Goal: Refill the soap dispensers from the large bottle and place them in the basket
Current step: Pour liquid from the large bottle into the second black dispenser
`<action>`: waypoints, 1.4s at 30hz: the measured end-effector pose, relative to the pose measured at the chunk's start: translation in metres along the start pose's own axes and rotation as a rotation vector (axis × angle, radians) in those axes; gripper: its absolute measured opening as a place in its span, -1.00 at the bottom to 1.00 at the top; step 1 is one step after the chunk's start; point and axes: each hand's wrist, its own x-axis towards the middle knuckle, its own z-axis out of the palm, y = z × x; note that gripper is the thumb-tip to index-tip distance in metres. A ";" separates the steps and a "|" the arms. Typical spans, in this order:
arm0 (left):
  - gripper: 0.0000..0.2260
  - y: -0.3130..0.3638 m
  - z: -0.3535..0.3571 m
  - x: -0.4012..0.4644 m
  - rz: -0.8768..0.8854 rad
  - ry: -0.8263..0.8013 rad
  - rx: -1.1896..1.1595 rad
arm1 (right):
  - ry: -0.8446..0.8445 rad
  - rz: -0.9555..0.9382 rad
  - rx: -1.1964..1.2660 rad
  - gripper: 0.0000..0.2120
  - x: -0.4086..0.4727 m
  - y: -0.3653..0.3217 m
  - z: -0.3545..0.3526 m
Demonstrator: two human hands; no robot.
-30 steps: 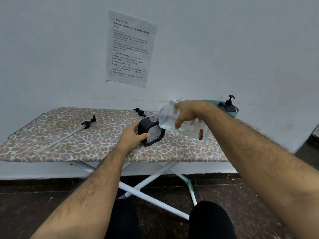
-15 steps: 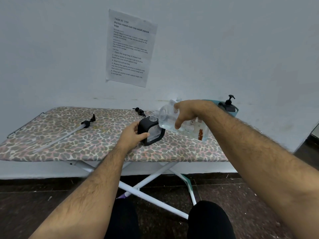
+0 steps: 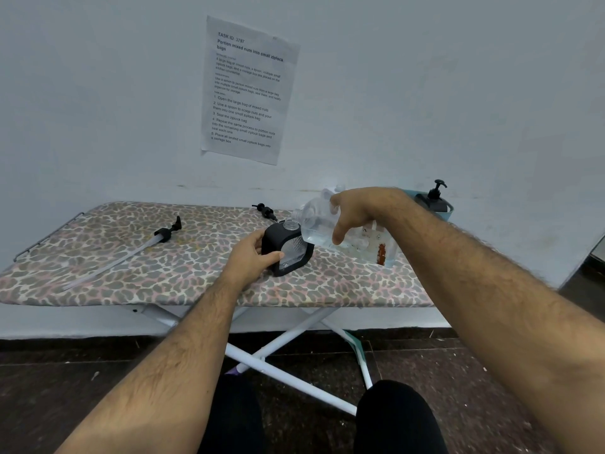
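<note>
The worktop (image 3: 131, 273), an ironing board in a leopard-print cover, is set against a pale wall (image 3: 98, 109), with its near edge running across the view at 6 o'clock of the things on it and its far edge close to the wall. A wide bare stretch of cover is left at 9 o'clock of the hands, broken only by a long pump with its tube (image 3: 131, 253). A second, shorter pump head (image 3: 266, 212) lies near the far edge, at 11 o'clock of the black dispenser (image 3: 288, 249).

The black dispenser stands upright near the middle of the worktop, its clear neck uncapped. It is gripped on its left side by the left hand (image 3: 253, 257), thumb on the near face and fingers curled round the far side, so that the left grip is clamped on it.

The large clear bottle (image 3: 347, 239) is held tilted, nearly on its side, at 3 o'clock of the dispenser, with its mouth just above the dispenser's neck; whether they touch cannot be told. The right hand (image 3: 357, 213) is wrapped over the bottle's upper side, the right grip clamped on it. Clear liquid is seen pooled along the bottle's lower side.

At 2 o'clock, near the worktop's right end, a teal basket (image 3: 450, 209) holds 1 dark dispenser (image 3: 433, 201) with its pump fitted.

A printed sheet (image 3: 248, 90) is stuck to the wall at 12 o'clock.
</note>
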 end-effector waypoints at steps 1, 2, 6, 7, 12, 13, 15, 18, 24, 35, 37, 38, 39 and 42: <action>-0.40 0.000 0.000 0.000 -0.002 -0.001 0.001 | 0.003 0.002 -0.008 -0.29 0.000 0.000 0.000; -0.39 0.000 0.000 0.000 -0.003 -0.002 0.000 | 0.005 0.003 -0.014 -0.29 0.000 0.000 0.000; -0.40 0.001 0.000 -0.001 -0.002 -0.005 -0.001 | 0.004 -0.001 -0.026 -0.28 0.000 -0.001 0.000; -0.40 0.001 0.000 -0.001 -0.002 -0.005 0.000 | 0.003 0.000 -0.030 -0.28 0.000 -0.001 0.000; -0.41 0.001 0.000 -0.001 -0.001 -0.002 0.001 | 0.001 -0.001 -0.021 -0.28 -0.003 -0.002 -0.001; -0.41 0.000 0.000 -0.001 -0.002 -0.002 -0.002 | 0.001 -0.002 -0.022 -0.28 -0.003 -0.002 -0.001; -0.41 0.000 0.000 -0.001 -0.003 -0.005 -0.006 | -0.001 0.001 -0.013 -0.28 -0.003 -0.002 -0.001; -0.42 0.000 0.001 -0.001 -0.001 -0.005 -0.005 | -0.006 0.005 -0.010 -0.27 -0.004 -0.003 -0.001; -0.43 -0.001 0.000 0.000 0.011 -0.006 -0.015 | -0.007 0.011 -0.009 -0.27 -0.006 -0.003 -0.001; -0.44 -0.003 0.000 0.000 0.023 -0.012 -0.014 | -0.018 0.025 -0.005 -0.28 -0.009 -0.006 -0.003; -0.44 -0.002 0.000 0.000 0.026 -0.008 -0.011 | -0.017 0.027 -0.002 -0.28 -0.009 -0.007 -0.003; -0.44 -0.002 0.000 0.000 0.025 -0.006 -0.010 | -0.017 0.027 0.003 -0.28 -0.009 -0.007 -0.003; -0.44 -0.002 0.000 0.000 0.024 -0.007 -0.011 | -0.018 0.028 0.006 -0.27 -0.009 -0.007 -0.002; -0.44 -0.002 0.000 0.000 0.022 -0.009 -0.009 | -0.021 0.030 -0.003 -0.29 -0.011 -0.007 -0.003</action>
